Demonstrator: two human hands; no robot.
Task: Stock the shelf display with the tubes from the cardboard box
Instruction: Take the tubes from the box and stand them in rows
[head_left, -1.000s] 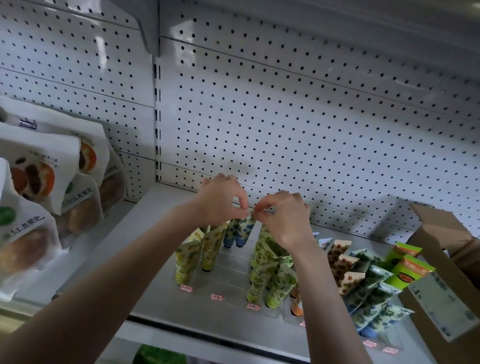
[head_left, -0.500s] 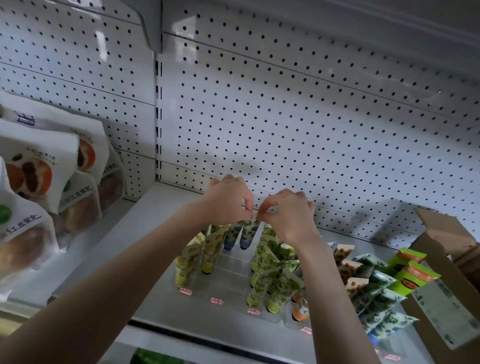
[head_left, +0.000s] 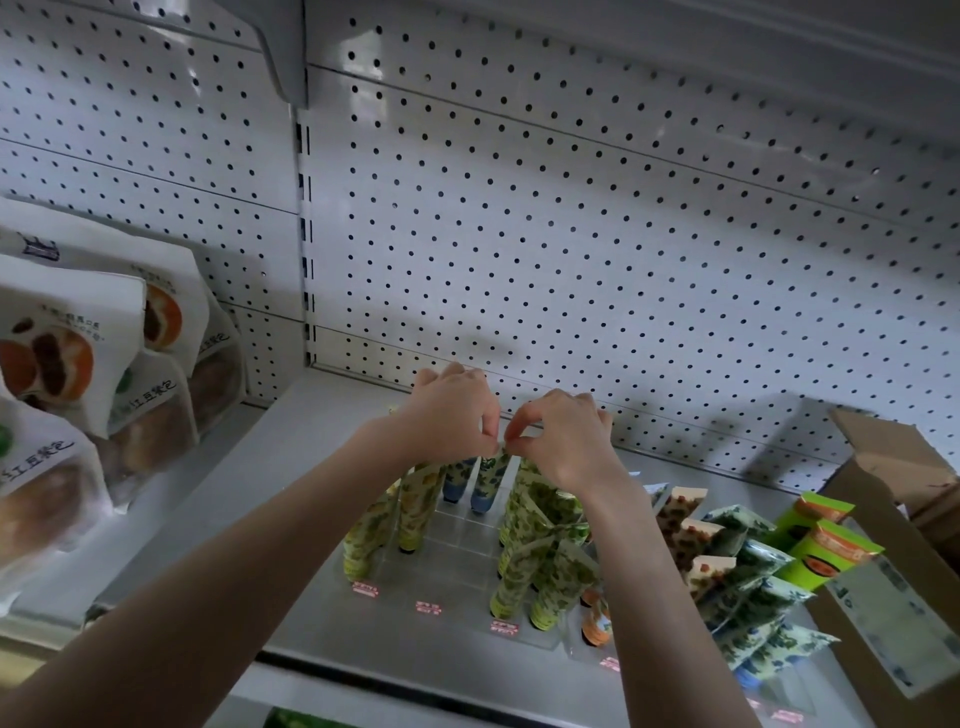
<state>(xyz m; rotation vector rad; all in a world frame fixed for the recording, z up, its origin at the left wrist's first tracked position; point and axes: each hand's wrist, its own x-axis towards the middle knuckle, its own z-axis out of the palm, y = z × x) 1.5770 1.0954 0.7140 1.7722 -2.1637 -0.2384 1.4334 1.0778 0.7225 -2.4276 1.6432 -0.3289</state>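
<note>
Two blue-capped tubes (head_left: 485, 486) stand side by side at the back of a clear display tray (head_left: 457, 540) on the grey shelf (head_left: 291, 467). My left hand (head_left: 452, 415) and my right hand (head_left: 563, 441) meet just above them. Each pinches a crimped tube top between thumb and forefinger, but which top is hidden by the fingers. Yellow-green tubes (head_left: 410, 514) fill the left row and green tubes (head_left: 530, 551) the row under my right wrist. The open cardboard box (head_left: 883, 499) sits on the shelf at the far right.
Brown-patterned tubes (head_left: 685, 540) and blue-green tubes (head_left: 753, 603) lean in rows right of the tray, with green cartons (head_left: 826, 545) against the box. White snack bags (head_left: 67, 358) hang at the left. The pegboard back wall (head_left: 571, 234) rises close behind my hands.
Both hands have stayed together over the blue-capped tubes, still pinching at their tops. They have shifted only slightly to the right.
</note>
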